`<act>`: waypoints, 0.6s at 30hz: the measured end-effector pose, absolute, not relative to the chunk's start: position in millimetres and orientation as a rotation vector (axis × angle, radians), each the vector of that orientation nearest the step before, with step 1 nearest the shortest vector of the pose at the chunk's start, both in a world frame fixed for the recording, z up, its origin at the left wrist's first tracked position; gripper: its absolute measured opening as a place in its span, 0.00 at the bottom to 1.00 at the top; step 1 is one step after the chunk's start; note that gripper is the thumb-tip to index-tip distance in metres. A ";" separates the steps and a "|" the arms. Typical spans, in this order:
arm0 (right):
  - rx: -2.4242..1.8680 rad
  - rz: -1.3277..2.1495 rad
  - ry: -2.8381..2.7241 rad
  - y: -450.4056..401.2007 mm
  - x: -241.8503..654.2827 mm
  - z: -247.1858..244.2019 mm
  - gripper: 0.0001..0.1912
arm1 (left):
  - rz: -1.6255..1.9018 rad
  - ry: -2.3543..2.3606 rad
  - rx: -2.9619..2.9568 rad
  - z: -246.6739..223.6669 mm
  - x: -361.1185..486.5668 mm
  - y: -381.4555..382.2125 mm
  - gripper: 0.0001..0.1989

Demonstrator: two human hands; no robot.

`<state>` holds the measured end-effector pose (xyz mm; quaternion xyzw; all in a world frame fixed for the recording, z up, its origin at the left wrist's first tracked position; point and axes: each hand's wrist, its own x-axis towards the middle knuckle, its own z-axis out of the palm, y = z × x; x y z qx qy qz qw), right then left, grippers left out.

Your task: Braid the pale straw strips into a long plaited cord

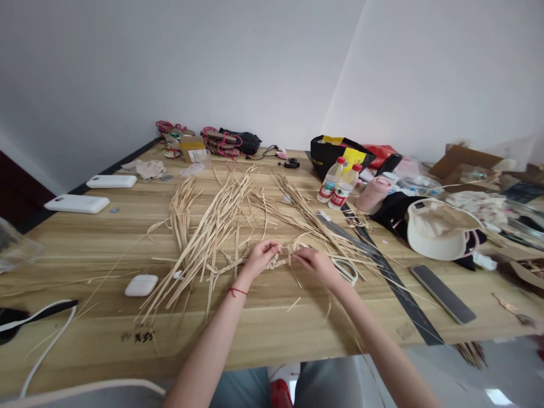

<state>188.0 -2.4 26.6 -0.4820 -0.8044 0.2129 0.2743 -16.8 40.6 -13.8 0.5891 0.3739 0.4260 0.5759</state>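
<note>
My left hand [261,258] is closed, its fingertips pinching the end of a braided straw piece [277,262] just above the table. Close to its right, my right hand [315,262] is closed too, thumb and finger together on a thin straw strand [290,255] that runs between both hands. More of the braid lies to the left of my left hand. Scissors [346,271] with pale green handles rest partly behind my right hand. Long loose straw strips [216,212] spread across the table beyond my hands.
An earbud case [141,285] and two white power banks [77,204] sit on the left. Two water bottles [343,188], a pink cup [374,194], a white cap [437,229] and a phone [442,293] are on the right. A black bag [323,156] stands behind.
</note>
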 end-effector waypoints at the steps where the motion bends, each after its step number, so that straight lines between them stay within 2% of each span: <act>1: -1.292 0.609 -2.091 -3.3 184.5 21.6 0.11 | 0.997 0.869 1.373 -14.1 -16.7 40.8 0.18; 10: -1.053 1.224 -1.398 8.1 165.1 -3.0 0.15 | 0.996 0.863 1.366 -15.9 -13.6 43.2 0.17; 13: -0.984 1.317 -1.191 11.7 163.8 -9.5 0.13 | 0.999 0.852 1.373 -13.9 -13.6 42.8 0.18; 18: -0.927 1.399 -1.085 22.5 162.7 -22.0 0.15 | 0.996 0.835 1.409 -12.6 -12.5 42.4 0.17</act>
